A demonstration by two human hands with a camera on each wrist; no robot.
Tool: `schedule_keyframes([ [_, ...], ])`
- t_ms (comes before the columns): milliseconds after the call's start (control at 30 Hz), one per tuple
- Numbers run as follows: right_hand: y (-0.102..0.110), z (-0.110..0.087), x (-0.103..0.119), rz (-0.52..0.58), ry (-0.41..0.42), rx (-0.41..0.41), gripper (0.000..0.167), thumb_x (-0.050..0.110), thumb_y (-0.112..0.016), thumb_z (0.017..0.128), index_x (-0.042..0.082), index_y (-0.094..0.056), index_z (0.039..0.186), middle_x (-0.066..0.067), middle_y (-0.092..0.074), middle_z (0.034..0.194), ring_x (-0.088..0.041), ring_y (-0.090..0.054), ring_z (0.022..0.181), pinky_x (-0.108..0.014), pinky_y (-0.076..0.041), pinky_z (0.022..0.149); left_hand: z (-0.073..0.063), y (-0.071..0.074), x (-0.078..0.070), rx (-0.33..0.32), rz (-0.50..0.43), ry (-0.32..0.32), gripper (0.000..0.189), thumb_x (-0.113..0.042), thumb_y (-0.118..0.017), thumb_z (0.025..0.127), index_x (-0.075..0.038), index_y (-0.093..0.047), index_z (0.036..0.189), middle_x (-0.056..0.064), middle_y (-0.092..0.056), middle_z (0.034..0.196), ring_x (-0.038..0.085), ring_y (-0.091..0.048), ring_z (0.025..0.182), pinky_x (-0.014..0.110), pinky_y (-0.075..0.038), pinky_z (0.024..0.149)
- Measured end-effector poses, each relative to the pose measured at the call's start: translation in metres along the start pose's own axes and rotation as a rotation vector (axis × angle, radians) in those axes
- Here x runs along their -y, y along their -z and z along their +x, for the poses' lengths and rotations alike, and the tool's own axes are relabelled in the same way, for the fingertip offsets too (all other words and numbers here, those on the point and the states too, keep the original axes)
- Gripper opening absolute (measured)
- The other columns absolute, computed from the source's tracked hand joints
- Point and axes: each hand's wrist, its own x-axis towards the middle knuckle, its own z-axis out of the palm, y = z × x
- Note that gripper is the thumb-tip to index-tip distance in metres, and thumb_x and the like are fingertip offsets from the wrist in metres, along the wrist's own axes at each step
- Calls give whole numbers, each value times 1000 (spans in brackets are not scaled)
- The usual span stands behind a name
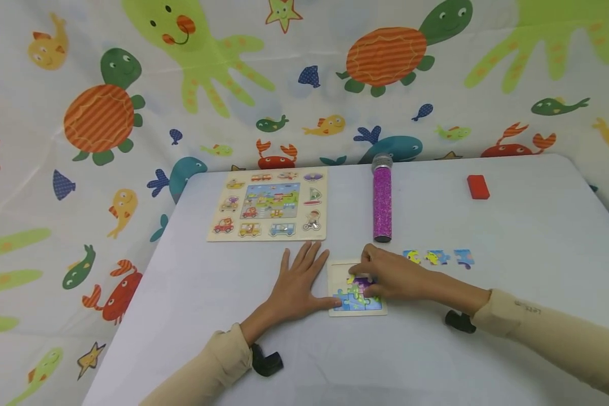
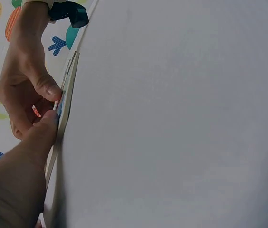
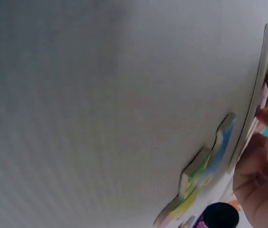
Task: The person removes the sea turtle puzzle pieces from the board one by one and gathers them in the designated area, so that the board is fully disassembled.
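Across the table (image 1: pixel 182 293), puzzle board (image 1: pixel 270 203) at back left, seemingly parked aside. Left hand (image 1: pixel 296 290) spread, thumb on the tray (image 1: pixel 357 313) edge, likely bracing it. Right hand (image 1: pixel 397 273) bent over that tray, fingertips lowered (can't tell if anything's pinched). Tray lies between both, probably for easy reach. Mic (image 1: pixel 383 203) beyond, red block (image 1: pixel 479 187) back right. Three loose pieces (image 1: pixel 438 257) rowed past the right wrist, presumably kept handy.

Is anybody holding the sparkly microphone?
No, the microphone lies on the white table, apart from both the left hand and the right hand.
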Motion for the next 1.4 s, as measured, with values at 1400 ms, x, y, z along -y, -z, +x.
schedule_keyframes([
  [1400,2,8,-6,317,-78,-61,14,5,-73,93,16,-64,93,8,-57,79,-11,-53,75,-25,-48,66,2,0,0,8,-15,10,110,-73,-72,80,-13,-29,162,7,-12,171,27,-1,158,63,4,121],
])
